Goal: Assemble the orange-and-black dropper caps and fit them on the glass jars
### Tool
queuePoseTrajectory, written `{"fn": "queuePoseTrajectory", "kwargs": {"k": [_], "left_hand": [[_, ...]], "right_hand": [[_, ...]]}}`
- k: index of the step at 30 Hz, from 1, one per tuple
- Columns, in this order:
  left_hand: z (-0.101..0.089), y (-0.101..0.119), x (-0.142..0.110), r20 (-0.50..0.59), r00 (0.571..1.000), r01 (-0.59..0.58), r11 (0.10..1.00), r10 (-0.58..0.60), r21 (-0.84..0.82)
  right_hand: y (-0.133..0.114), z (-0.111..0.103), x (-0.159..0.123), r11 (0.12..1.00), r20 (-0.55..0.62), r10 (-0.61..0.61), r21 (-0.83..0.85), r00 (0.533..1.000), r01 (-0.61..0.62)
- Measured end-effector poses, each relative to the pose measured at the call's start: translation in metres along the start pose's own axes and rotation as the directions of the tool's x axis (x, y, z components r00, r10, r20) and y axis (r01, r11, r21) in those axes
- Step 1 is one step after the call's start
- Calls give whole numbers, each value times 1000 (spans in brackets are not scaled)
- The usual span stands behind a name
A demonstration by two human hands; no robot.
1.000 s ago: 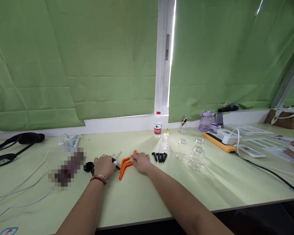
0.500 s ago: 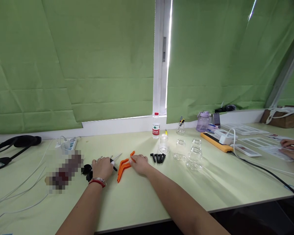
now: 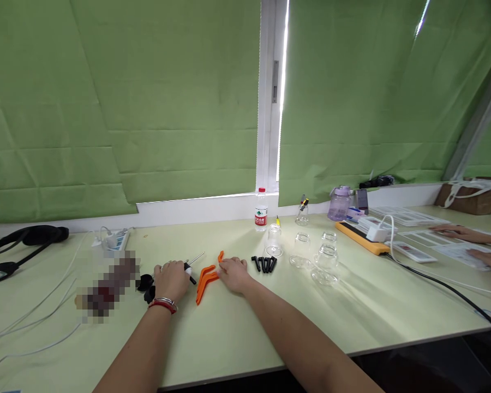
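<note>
My left hand (image 3: 172,281) rests low on the table with curled fingers, closed over small things it mostly hides. A thin metal rod (image 3: 197,257) and a black-and-white piece (image 3: 189,272) stick out on its right; round black pieces (image 3: 146,282) show on its left. My right hand (image 3: 234,274) is closed on an orange angled plastic piece (image 3: 220,256), whose tip shows above the fingers. More orange angled pieces (image 3: 204,285) lie side by side, just left of that hand. Several short black angled pieces (image 3: 264,265) stand in a row to its right.
Clear glass cups (image 3: 326,261) stand upside down on the right, near a water bottle (image 3: 261,212). Behind them are a jar with pens (image 3: 302,213), a purple bottle (image 3: 339,203) and an orange power strip (image 3: 362,238). Another person's hands (image 3: 460,233) are at far right. White cables (image 3: 33,316) cross the left side.
My two hands and the orange pieces stay almost in place. At the far right, one of the other person's hands has reached further left over the white sheets.
</note>
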State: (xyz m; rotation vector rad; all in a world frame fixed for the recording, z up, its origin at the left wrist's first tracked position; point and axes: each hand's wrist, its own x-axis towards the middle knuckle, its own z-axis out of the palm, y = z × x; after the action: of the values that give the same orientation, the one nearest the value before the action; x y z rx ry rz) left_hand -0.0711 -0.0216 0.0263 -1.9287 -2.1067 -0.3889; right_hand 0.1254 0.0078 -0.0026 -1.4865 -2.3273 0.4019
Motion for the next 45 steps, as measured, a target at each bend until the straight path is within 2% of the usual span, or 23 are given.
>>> {"fn": "queuePoseTrajectory", "kwargs": {"k": [3, 5, 6, 7, 9, 11, 14, 16, 18, 20, 24, 28, 34, 40, 45], "left_hand": [[-1, 0, 0, -66, 998, -11, 999, 8, -39], [-4, 1, 0, -104, 994, -24, 995, 15, -92], [-6, 1, -1, -119, 993, -32, 991, 16, -131], [-7, 2, -1, -132, 991, -40, 982, 16, -183], [-9, 3, -2, -136, 991, -41, 943, -5, -330], [-10, 6, -2, -100, 994, -23, 860, -33, -510], [-15, 17, -3, -24, 1000, -17, 632, -3, -775], [-21, 28, -5, 26, 998, -4, 446, 62, -895], [-29, 42, -10, 119, 988, 84, 302, 100, -950], [-33, 56, -16, 213, 971, 192, 178, 109, -965], [-25, 77, -27, 302, 946, 299, 45, 115, -953], [-9, 87, -34, 342, 932, 339, 48, 117, -940], [-6, 92, -40, 267, 955, 263, 47, 129, -964], [-3, 91, -41, 246, 962, 247, 7, 121, -969], [2, 93, -42, 212, 958, 224, -46, 191, -973]], "right_hand": [[-1, -4, -1, 993, -39, 12, 118, 999, -7], [0, -10, -1, 952, -84, 28, 307, 996, -1], [1, -13, -2, 900, -102, 41, 436, 994, 7], [4, -18, -3, 820, -114, 57, 572, 992, 19], [11, -27, -7, 593, -127, 102, 804, 987, 43], [22, -37, -12, 372, -142, 171, 925, 975, 70], [40, -49, -23, 140, -165, 295, 982, 941, 128], [51, -54, -33, 56, -148, 348, 989, 926, 137], [60, -56, -43, 25, -125, 366, 992, 922, 125], [65, -54, -53, 31, -106, 370, 994, 923, 101], [68, -43, -68, 63, -65, 375, 997, 925, 45], [66, -32, -72, 14, -17, 337, 1000, 941, 13], [65, -26, -72, -36, 15, 337, 999, 941, -3], [70, -24, -72, -19, 1, 339, 1000, 941, 6], [71, -22, -73, 2, -8, 240, 1000, 971, 8]]}}
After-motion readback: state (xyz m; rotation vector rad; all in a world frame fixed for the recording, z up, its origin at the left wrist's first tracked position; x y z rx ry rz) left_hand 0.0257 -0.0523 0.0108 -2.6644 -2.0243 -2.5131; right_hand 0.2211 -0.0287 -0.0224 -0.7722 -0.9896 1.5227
